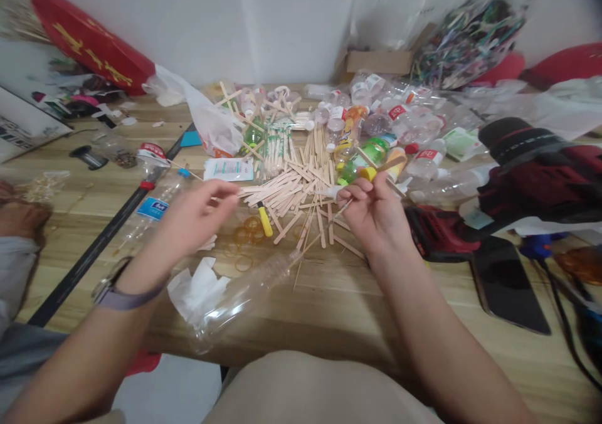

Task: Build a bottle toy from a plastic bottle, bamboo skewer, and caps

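Observation:
My right hand [376,214] is closed, pinching a thin wooden skewer [324,228] that slants down to the neck of a clear plastic bottle [249,292] lying on its side. Around its fingertips show a yellow bottle cap [368,173] and crossing craft sticks [365,157]; whether these are joined to the skewer I cannot tell. Somewhat blurred, my left hand [200,214] hovers above the table with fingers stretched out and nothing visible in them. Between the hands lie a heap of craft sticks [282,192], a small yellow-handled tool [264,219] and several rubber bands [249,231].
Several plastic bottles [418,123] crowd the back right. A red and black power drill [531,173] and a phone [508,286] lie at right. A black strip [94,258] crosses the left side, beside a labelled bottle [153,209]. Another person's hand [21,214] rests far left.

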{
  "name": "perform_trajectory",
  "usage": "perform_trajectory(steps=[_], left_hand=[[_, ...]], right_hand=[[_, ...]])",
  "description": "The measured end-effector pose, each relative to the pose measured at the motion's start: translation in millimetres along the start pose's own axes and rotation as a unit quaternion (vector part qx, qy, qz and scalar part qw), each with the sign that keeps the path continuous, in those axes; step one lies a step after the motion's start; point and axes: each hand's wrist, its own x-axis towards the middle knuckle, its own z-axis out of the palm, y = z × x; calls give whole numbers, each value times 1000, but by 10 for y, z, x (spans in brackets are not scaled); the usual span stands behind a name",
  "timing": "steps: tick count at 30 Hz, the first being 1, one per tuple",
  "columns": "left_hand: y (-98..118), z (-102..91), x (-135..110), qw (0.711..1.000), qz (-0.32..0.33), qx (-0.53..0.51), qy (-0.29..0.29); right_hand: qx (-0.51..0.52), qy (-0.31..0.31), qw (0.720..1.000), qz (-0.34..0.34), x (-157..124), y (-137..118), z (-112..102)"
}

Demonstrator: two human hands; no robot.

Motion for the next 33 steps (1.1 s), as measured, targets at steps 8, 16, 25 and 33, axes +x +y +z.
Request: perform_trajectory(steps=[8, 16, 25, 33], left_hand=[[588, 792, 185, 936, 69, -233, -255], [463, 780, 80, 780, -119, -446, -424], [27, 321, -353, 758, -176, -399, -485], [173, 58, -212, 972, -24, -160, -170]], right_hand=[[-31, -14, 999, 4, -138, 216, 33], [-4, -29, 999, 13, -104, 34, 28], [35, 0, 999, -41, 45, -283, -76], [-9, 3, 999, -37, 22, -179, -65]])
